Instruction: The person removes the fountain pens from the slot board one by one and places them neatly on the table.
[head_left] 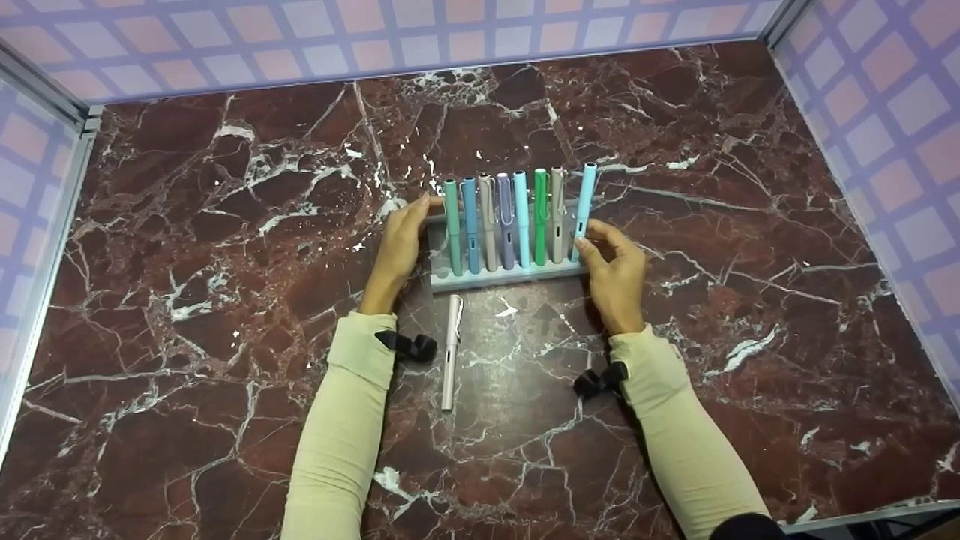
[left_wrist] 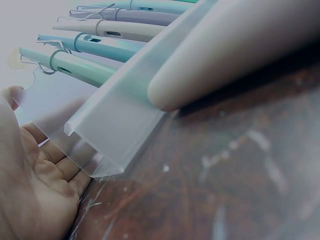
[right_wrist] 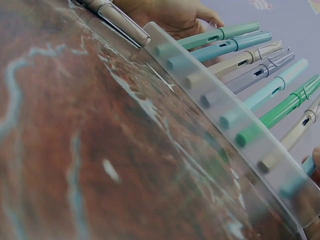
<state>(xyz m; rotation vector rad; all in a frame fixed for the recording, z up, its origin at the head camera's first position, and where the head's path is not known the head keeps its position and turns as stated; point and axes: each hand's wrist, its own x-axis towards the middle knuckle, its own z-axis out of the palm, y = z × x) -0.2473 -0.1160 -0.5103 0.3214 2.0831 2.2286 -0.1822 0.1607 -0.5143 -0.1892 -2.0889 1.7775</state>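
A frosted pen rack (head_left: pixel 504 279) lies mid-table with several pastel pens side by side in it. My left hand (head_left: pixel 409 225) rests flat against the rack's left end, palm toward it, beside the mint pen (head_left: pixel 452 225); the palm (left_wrist: pixel 40 190) also shows in the left wrist view next to the rack (left_wrist: pixel 115 125). My right hand (head_left: pixel 592 244) pinches the lower end of the light blue pen (head_left: pixel 583 206) at the rack's right end. A loose off-white pen (head_left: pixel 451 352) lies on the table just in front of the rack, between my wrists.
The dark red marble table (head_left: pixel 225 262) is bordered by checked pink-and-lilac walls (head_left: pixel 300 45) at the back and both sides, with a metal frame post (head_left: pixel 45 90) at the back left corner. The rack's pens include a green pen (head_left: pixel 540 217) and a lavender pen (head_left: pixel 505 221).
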